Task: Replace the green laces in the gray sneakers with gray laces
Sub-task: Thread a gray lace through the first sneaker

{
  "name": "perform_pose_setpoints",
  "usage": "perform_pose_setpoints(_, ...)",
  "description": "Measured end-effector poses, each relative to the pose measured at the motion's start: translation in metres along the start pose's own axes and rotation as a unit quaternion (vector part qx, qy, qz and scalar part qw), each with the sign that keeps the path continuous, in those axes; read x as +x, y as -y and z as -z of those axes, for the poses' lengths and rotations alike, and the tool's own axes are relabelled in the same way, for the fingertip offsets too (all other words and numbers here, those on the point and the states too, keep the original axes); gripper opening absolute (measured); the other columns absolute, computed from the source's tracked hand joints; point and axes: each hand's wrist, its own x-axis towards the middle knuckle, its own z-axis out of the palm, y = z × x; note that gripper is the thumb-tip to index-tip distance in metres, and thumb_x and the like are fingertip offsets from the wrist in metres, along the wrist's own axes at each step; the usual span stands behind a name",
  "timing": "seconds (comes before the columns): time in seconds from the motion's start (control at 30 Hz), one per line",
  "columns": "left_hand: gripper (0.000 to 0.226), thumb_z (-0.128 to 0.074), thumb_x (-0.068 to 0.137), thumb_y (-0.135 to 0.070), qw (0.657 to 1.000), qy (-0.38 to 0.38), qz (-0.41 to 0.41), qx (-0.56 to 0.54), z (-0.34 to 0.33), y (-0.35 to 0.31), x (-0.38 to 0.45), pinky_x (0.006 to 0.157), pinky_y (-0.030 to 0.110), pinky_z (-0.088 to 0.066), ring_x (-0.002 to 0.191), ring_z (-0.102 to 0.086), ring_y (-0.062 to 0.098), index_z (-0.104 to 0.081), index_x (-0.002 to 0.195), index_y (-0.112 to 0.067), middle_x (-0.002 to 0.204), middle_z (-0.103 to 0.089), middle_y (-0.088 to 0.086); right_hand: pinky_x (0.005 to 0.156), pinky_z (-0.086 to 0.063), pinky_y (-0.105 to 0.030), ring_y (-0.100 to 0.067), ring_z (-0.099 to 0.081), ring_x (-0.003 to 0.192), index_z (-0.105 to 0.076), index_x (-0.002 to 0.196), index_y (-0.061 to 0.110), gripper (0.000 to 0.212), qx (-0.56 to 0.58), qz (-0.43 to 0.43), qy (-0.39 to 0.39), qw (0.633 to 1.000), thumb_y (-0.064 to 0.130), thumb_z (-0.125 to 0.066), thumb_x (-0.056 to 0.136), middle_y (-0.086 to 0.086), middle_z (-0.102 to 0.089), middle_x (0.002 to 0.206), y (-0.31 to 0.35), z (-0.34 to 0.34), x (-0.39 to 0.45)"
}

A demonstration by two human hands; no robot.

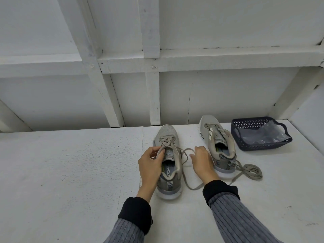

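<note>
Two gray sneakers stand on the white table, toes pointing away from me. The left sneaker (168, 155) is threaded with a gray lace (185, 165) whose loose end loops over the table to its right. My left hand (151, 165) pinches the lace at the top eyelets on the shoe's left side. My right hand (201, 161) lies between the shoes, fingers curled by the lace loop; whether it holds the lace is unclear. The right sneaker (219, 144) is only partly laced, and its gray lace (250, 171) lies coiled behind the heel.
A dark blue plastic basket (287, 141) holding a clear plastic bag (268, 134) sits at the right, beside the right sneaker. White wooden framing and wall panels (152, 85) rise right behind the table's far edge.
</note>
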Motion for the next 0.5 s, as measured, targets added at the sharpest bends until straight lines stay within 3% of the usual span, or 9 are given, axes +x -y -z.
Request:
perform_pose_setpoints(0.17, 0.006, -0.073, 0.088, -0.026, 1.0, 0.004, 0.005, -0.002, 0.001, 0.0, 0.0, 0.074, 0.021, -0.056, 0.087, -0.068, 0.003, -0.075, 0.093, -0.028, 0.089, -0.073, -0.016, 0.066, -0.039, -0.033, -0.031, -0.058, 0.088, -0.056, 0.108, 0.005, 0.015, -0.059, -0.03, 0.006, 0.998, 0.009, -0.045, 0.098, -0.012, -0.054, 0.112, 0.01, 0.001, -0.002)
perform_pose_setpoints(0.27, 0.006, -0.072, 0.089, -0.024, 1.0, 0.007, 0.0, 0.003, 0.001, 0.0, 0.0, 0.075, 0.022, -0.056, 0.088, -0.068, 0.004, -0.074, 0.093, -0.028, 0.09, -0.073, -0.014, 0.059, -0.038, -0.03, -0.022, -0.056, 0.075, -0.056, 0.102, 0.01, 0.01, 0.143, -0.051, -0.026, 0.988, 0.013, -0.046, 0.099, -0.01, -0.064, 0.094, 0.022, 0.014, 0.001)
perform_pose_setpoints(0.37, 0.005, -0.072, 0.089, -0.025, 1.0, 0.002, -0.004, 0.011, 0.002, 0.0, 0.0, 0.074, 0.024, -0.057, 0.088, -0.068, 0.005, -0.074, 0.093, -0.027, 0.091, -0.073, -0.013, 0.059, -0.043, -0.022, -0.014, -0.055, 0.068, -0.061, 0.096, 0.017, 0.017, 0.379, -0.024, -0.045, 0.924, 0.005, -0.049, 0.096, -0.002, -0.063, 0.078, 0.043, 0.041, -0.003)
perform_pose_setpoints(0.43, 0.004, -0.074, 0.088, -0.028, 1.0, -0.011, -0.005, 0.016, 0.002, -0.002, -0.002, 0.072, 0.023, -0.057, 0.085, -0.068, 0.004, -0.072, 0.091, -0.028, 0.092, -0.072, -0.012, 0.059, -0.048, -0.02, -0.011, -0.057, 0.069, -0.066, 0.093, 0.018, 0.025, 0.477, 0.01, -0.019, 0.879, 0.0, -0.049, 0.095, 0.001, -0.066, 0.079, 0.056, 0.061, -0.008)
perform_pose_setpoints(0.5, 0.004, -0.074, 0.087, -0.032, 0.999, -0.022, -0.012, 0.03, 0.004, -0.007, -0.004, 0.069, 0.018, -0.055, 0.082, -0.067, 0.002, -0.071, 0.088, -0.029, 0.09, -0.07, -0.013, 0.069, -0.053, -0.019, -0.009, -0.064, 0.078, -0.07, 0.098, 0.017, 0.023, 0.495, 0.046, -0.008, 0.868, 0.0, -0.055, 0.094, 0.002, -0.071, 0.087, 0.064, 0.072, -0.013)
